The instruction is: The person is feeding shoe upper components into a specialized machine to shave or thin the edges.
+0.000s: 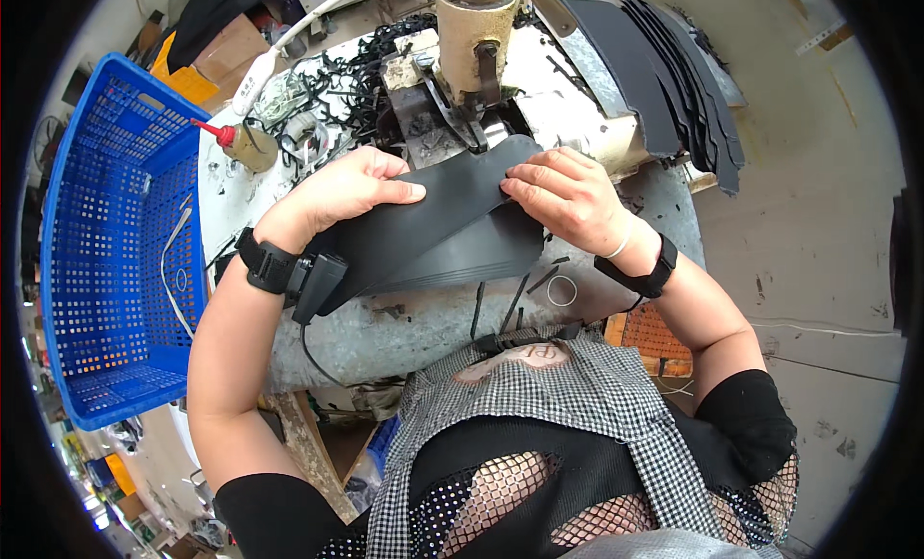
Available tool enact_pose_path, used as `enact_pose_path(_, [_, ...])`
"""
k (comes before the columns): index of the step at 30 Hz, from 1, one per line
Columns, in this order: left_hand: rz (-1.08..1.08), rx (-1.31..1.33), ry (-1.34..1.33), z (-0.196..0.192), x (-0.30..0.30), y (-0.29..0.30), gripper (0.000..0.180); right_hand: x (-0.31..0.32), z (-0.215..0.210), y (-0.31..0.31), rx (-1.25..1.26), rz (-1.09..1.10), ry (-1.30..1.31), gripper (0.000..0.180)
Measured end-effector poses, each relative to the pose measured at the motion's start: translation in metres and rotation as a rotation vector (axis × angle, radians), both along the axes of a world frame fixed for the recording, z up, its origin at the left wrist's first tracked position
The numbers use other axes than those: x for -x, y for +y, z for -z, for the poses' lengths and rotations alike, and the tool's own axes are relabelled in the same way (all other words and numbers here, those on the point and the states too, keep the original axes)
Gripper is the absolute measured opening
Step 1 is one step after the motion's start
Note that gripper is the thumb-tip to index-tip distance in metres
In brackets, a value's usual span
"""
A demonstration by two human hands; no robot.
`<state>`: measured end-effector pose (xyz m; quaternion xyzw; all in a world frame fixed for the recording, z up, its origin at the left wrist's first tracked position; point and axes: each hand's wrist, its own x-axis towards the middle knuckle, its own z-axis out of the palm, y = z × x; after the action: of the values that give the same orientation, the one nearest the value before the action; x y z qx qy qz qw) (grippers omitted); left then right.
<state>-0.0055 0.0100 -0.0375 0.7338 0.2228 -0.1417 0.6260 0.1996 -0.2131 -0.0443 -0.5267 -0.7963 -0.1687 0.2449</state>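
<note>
Left hand [348, 189] grips the top black sheet [448, 195] near its far edge, thumb on the upper face; right hand [575, 201] pinches the right end, thumb hidden. The sheet lies slantwise over a stack of similar sheets [486, 246] on the surface [361, 333], its far corner just before the machine head [475, 53] — whether they touch, cannot tell. Step in hand, judged: lining up the sheet at the machine. Next move calls for a flat, even two-handed hold — fingertips clear of the mechanism.
</note>
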Motion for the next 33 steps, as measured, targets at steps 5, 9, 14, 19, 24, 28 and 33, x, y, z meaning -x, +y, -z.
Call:
enact_pose_path(5, [-0.002,0.098,0.035,-0.002,-0.001,-0.002,0.015,0.003,-0.004,-0.001,0.008,-0.004,-0.02,0.026])
enact_pose_path(9, [0.048,0.013,0.012,-0.008,-0.006,-0.002,0.016,-0.006,-0.009,0.003,-0.001,0.026,-0.015,0.022])
enact_pose_path(14, [0.007,0.025,0.004,-0.009,-0.003,-0.008,0.017,-0.003,-0.012,0.0,0.019,0.028,-0.035,0.022])
enact_pose_path(19, [-0.018,0.026,0.014,-0.009,-0.015,-0.01,0.022,-0.011,-0.011,-0.003,0.028,0.066,-0.034,0.025])
enact_pose_path(24, [0.017,-0.033,-0.057,-0.008,-0.022,-0.007,0.016,-0.046,-0.041,-0.003,-0.107,0.173,-0.064,0.024])
enact_pose_path(28, [0.06,0.123,-0.123,-0.017,-0.009,-0.012,0.019,-0.094,-0.083,-0.026,0.062,0.385,0.118,0.02])
enact_pose_path(33, [0.063,0.139,-0.073,-0.014,-0.001,-0.011,0.015,-0.171,-0.07,-0.038,0.252,0.836,0.46,0.032])
